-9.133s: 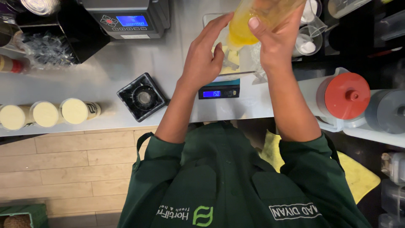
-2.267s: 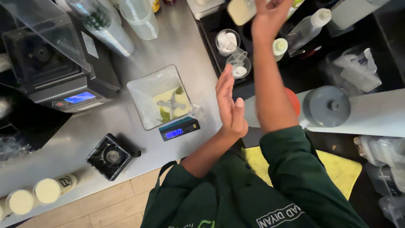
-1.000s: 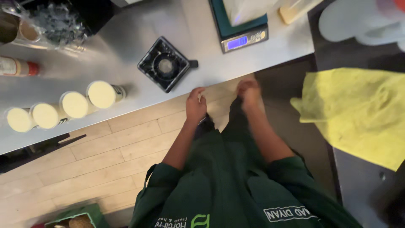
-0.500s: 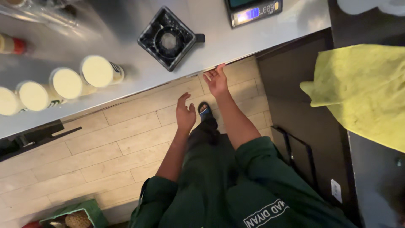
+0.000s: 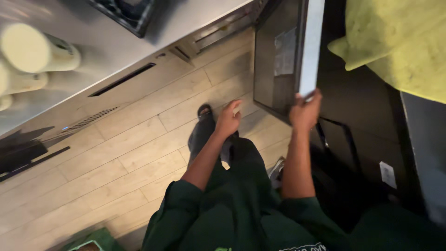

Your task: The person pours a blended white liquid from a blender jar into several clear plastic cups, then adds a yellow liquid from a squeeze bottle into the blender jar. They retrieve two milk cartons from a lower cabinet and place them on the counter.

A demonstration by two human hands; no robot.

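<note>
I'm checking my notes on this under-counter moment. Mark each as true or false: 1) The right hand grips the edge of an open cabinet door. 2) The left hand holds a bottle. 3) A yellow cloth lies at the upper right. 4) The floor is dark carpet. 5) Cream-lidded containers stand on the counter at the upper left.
1) True: the right hand grips the edge of the open cabinet door.
2) False: the left hand hangs empty above the floor.
3) True: the yellow cloth lies there.
4) False: the floor is light wood plank.
5) True: cream-lidded containers stand on the counter.
</note>
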